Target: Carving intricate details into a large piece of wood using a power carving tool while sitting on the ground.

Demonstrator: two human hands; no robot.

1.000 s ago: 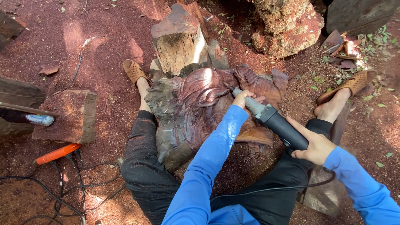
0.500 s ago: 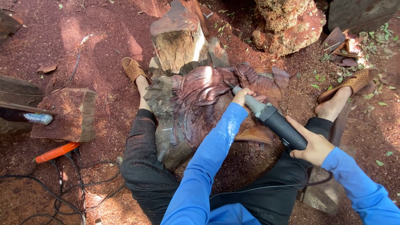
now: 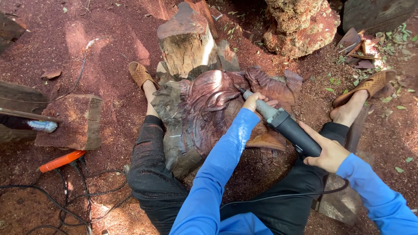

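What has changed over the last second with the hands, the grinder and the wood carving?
Almost nothing. The left hand still steadies the front of the die grinder and the right hand still grips its rear, tip against the same part of the wood carving. The carving, the log behind it and the orange-handled tool have not visibly moved.

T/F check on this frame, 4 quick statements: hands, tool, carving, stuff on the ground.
1. Both hands hold the power tool. True: left hand near the tip, right hand at the rear.
2. The wood carving lies between the person's legs. True.
3. The orange-handled tool is in the right hand. False: it lies on the ground at the person's left.
4. The person is barefoot. False: tan sandals are on both feet.
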